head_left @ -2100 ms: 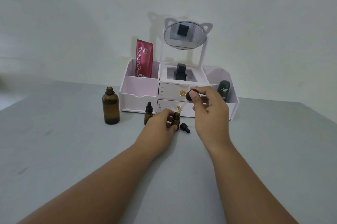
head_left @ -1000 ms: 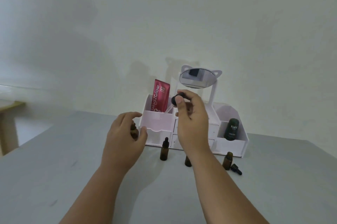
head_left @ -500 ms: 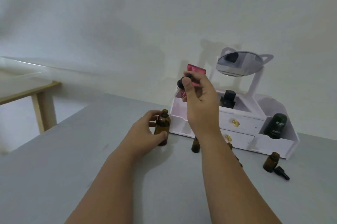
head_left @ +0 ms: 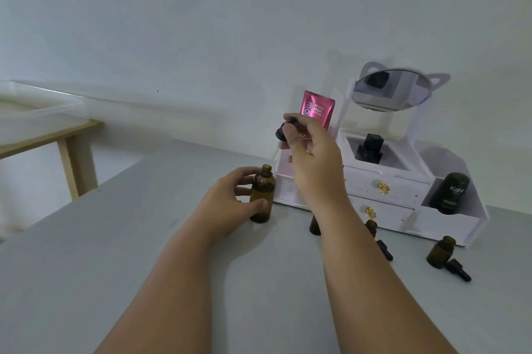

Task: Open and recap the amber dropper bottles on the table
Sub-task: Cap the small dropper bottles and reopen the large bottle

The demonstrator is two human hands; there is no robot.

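Large amber bottle (head_left: 262, 201) upright, uncapped; black dropper cap (head_left: 281, 132) raised above it; small bottle (head_left: 439, 251) likewise uncapped.

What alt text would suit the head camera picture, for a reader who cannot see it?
A person's left hand grips an uncapped amber bottle standing on a grey table, while the right hand pinches a black dropper cap above it. Before a white organiser stand small amber bottles.

Dim, flat, cool-grey indoor light. The left hand (head_left: 230, 201) throws a soft shadow on the surface (head_left: 86, 281) toward 5 o'clock; the mirror (head_left: 391, 91) shadows the wall (head_left: 201, 22) toward 9 o'clock. Edges bend; detail soft.
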